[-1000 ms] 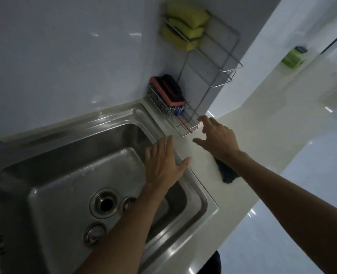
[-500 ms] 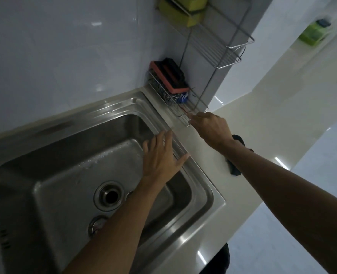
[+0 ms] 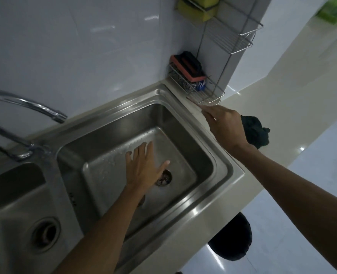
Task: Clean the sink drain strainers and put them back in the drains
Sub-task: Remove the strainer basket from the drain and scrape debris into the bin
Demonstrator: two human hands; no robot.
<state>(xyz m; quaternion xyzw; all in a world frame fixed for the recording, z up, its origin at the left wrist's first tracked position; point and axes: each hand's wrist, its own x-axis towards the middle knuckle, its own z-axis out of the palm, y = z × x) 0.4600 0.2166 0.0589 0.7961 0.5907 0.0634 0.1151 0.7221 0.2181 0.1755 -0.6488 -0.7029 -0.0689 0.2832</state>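
1. nearest, at 7 o'clock: the left basin's drain (image 3: pixel 45 235), an open dark ring. i cannot tell whether a strainer sits in it.
2. centre: the left hand (image 3: pixel 144 168) is spread flat over the floor of the right basin (image 3: pixel 183 135), fingers loose and apart, grasping nothing. just beside its thumb, at 4 o'clock from the palm, lies a strainer (image 3: pixel 164 177) with dark debris in it. my read is that it sits loose on the basin floor, though i cannot rule out that it is in a drain. a dark round shape shows under the forearm, too hidden to name.
3. at 2 o'clock: the right hand (image 3: pixel 226 126) is over the counter edge, fingertips touching the front rim of the wire rack (image 3: pixel 207 97). whether they pinch anything, i cannot tell. a dark cloth (image 3: pixel 255 132) lies just behind the wrist.
4. farther, at 1 o'clock: a red-and-black scrubber (image 3: pixel 187 66) and steel wool in the rack; yellow sponges (image 3: pixel 199 6) on the upper shelf.
5. at 9 o'clock: the faucet (image 3: pixel 35 109).
6. step, as i judge it: fetching a cleaning tool. the next move calls for one hand to lift the strainer while the other brings a scrubber.
7. writing: a small dark mark on the divider between basins, illegible. no brand readable.
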